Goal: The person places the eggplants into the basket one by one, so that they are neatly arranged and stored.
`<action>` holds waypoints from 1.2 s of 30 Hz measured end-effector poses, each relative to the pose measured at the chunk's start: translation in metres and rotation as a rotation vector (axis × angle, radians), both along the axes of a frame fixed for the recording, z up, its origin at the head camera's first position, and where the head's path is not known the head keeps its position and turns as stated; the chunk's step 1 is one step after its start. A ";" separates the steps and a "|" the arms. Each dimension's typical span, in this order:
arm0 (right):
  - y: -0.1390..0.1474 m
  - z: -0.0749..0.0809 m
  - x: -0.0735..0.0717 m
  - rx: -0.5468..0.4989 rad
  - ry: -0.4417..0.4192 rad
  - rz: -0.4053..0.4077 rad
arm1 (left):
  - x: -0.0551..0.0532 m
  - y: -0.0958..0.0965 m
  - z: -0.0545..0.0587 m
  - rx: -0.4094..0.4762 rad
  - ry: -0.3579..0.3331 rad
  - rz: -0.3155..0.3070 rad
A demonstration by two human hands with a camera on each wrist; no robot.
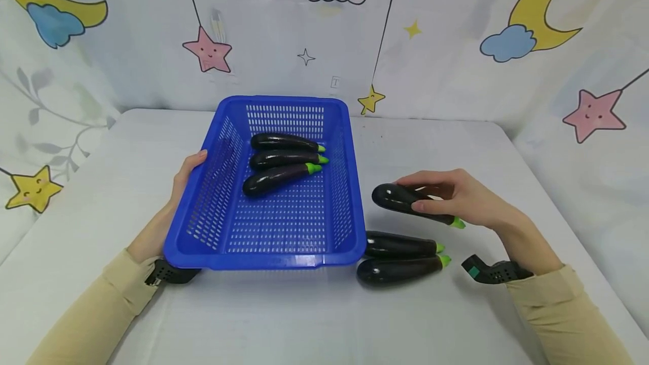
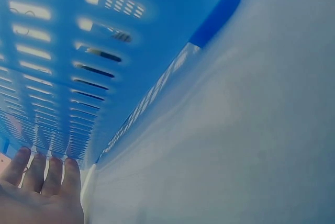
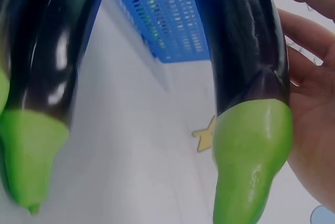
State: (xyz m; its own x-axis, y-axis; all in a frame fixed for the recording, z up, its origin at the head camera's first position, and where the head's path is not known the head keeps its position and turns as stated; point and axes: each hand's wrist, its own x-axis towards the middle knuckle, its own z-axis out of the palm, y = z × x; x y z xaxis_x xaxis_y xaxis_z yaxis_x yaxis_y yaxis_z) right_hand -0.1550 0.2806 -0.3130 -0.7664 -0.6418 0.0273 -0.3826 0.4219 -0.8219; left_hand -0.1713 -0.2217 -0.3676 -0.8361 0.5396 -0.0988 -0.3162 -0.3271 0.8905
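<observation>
Head view caught you at a white-covered table, your right hand clamped on an eggplant to the right of the blue basket. Your thumb pressed its near side, fingers its far side; its green stem end pointed away from the basket. Whether it touched the table could not be told.

Your left hand braced the basket's left side, its fingers laid straight against the outer wall in the left wrist view.

Three more eggplants lay side by side inside the basket, nearer its far wall, stems toward its right wall. Two loose eggplants rested by the basket's near right corner, one partly hidden behind the rim.

Beyond the basket hung a pale backdrop printed with moons, clouds and stars. Tan sleeves covered your forearms.
</observation>
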 end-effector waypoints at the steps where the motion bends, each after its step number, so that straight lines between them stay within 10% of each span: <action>1: -0.002 0.001 0.001 -0.009 0.001 0.005 | 0.000 0.000 0.000 -0.006 0.001 0.003; 36: -0.054 0.019 0.010 -0.101 0.061 0.066 | 0.001 -0.001 0.000 0.101 -0.023 -0.012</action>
